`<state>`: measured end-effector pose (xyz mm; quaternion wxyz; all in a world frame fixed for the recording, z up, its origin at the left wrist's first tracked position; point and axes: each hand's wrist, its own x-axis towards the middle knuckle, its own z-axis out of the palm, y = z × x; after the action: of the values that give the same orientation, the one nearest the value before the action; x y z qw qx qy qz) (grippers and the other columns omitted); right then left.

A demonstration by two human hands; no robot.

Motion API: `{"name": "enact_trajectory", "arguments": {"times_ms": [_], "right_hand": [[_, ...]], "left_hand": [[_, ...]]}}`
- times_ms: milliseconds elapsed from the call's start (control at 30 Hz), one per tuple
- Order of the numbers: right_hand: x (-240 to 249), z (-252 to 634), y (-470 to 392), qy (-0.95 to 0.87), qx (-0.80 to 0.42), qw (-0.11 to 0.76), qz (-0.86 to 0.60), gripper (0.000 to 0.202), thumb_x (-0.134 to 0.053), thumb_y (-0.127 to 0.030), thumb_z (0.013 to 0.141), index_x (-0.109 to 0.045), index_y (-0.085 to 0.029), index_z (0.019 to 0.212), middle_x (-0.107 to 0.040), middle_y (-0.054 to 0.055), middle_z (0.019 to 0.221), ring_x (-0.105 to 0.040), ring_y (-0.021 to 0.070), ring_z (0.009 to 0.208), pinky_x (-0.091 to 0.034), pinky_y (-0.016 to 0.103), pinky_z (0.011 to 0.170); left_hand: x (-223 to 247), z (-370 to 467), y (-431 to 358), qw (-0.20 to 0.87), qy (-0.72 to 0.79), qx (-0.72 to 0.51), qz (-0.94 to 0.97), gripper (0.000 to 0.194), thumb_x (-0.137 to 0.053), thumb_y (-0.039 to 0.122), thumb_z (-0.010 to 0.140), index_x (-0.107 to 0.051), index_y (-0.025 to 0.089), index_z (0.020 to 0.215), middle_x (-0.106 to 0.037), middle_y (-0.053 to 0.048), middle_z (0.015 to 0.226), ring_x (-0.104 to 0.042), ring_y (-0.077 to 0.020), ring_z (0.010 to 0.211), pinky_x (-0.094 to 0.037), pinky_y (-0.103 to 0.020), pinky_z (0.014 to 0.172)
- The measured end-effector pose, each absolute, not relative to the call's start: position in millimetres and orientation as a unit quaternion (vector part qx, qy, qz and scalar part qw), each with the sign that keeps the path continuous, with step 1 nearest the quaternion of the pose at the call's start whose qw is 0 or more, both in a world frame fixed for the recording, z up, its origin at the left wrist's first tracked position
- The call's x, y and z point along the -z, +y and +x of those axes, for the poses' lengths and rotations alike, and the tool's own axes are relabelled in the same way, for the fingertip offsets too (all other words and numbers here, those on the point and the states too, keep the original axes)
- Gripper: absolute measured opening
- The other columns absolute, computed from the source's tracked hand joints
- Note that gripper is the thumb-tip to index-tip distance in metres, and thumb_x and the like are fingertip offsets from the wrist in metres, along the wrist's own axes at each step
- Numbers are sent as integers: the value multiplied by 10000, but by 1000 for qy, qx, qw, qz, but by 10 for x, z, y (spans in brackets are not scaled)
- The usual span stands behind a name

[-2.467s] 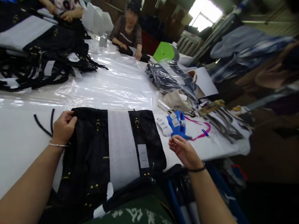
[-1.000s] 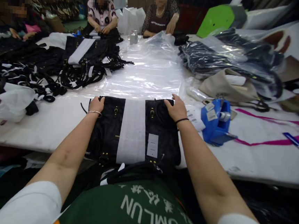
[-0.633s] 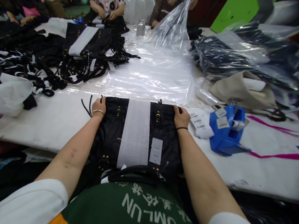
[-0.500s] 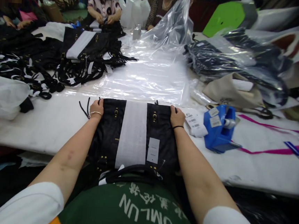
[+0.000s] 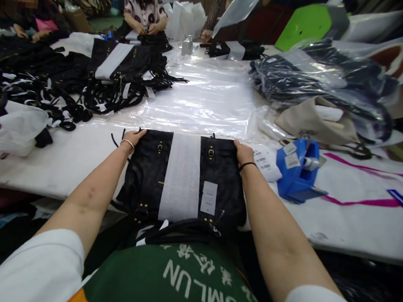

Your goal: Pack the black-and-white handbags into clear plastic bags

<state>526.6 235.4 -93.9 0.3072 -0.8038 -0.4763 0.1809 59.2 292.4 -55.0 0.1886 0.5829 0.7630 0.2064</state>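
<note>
A black bag point(image 5: 221, 167) lies at the table's front edge, its handles toward my body. Around its middle runs a white paper band point(image 5: 182, 177), with a grey tag point(image 5: 209, 197) to the right of the band. My left hand point(image 5: 134, 138) grips the bag's far left corner, fingers closed on it. At the far right corner my right hand point(image 5: 242, 153) is closed on the bag too. Gold buckles show on both sides of the band.
Clear plastic sheets point(image 5: 206, 95) lie beyond the bag. A blue tape dispenser point(image 5: 296, 171) and label sheets point(image 5: 265, 163) are at the right. Black bags point(image 5: 124, 64) pile up at the left, wrapped ones point(image 5: 321, 77) at back right. People work across the table.
Both hands still hold the bag's corners, and the view has shifted slightly. Across the table, a person's raised clear plastic has moved away, showing another banded black bag.
</note>
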Motion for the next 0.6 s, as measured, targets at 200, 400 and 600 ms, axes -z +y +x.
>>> {"name": "enact_trajectory", "arguments": {"times_ms": [200, 400, 600], "right_hand": [[930, 5065, 2317, -431, -118, 289, -847, 496, -452, -489, 948, -761, -104, 898, -730, 261, 1025, -652, 338, 1011, -447, 389, 868], [741, 5146, 2325, -426, -208, 314, -822, 443, -515, -448, 925, -699, -94, 1116, -712, 202, 1137, -636, 299, 1097, -463, 399, 983], [584, 4875, 2203, -593, -31, 373, -713, 583, -405, -337, 971, -363, -146, 1520, -362, 146, 1587, -273, 272, 1490, -241, 504, 1208]], "left_hand": [[664, 637, 2965, 81, 782, -124, 605, 744, -345, 680, 916, -734, 53, 1012, -643, -290, 1192, -504, -442, 1230, -399, -528, 1005], [416, 673, 3001, 151, 785, -129, 586, 637, -434, 534, 925, -657, 3, 1196, -645, -281, 1231, -549, -399, 1237, -415, -496, 1058], [344, 1098, 2631, 72, 684, -237, 686, 675, -419, 378, 942, -333, 73, 1538, -224, -155, 1650, -208, -248, 1527, -192, -381, 1241]]}}
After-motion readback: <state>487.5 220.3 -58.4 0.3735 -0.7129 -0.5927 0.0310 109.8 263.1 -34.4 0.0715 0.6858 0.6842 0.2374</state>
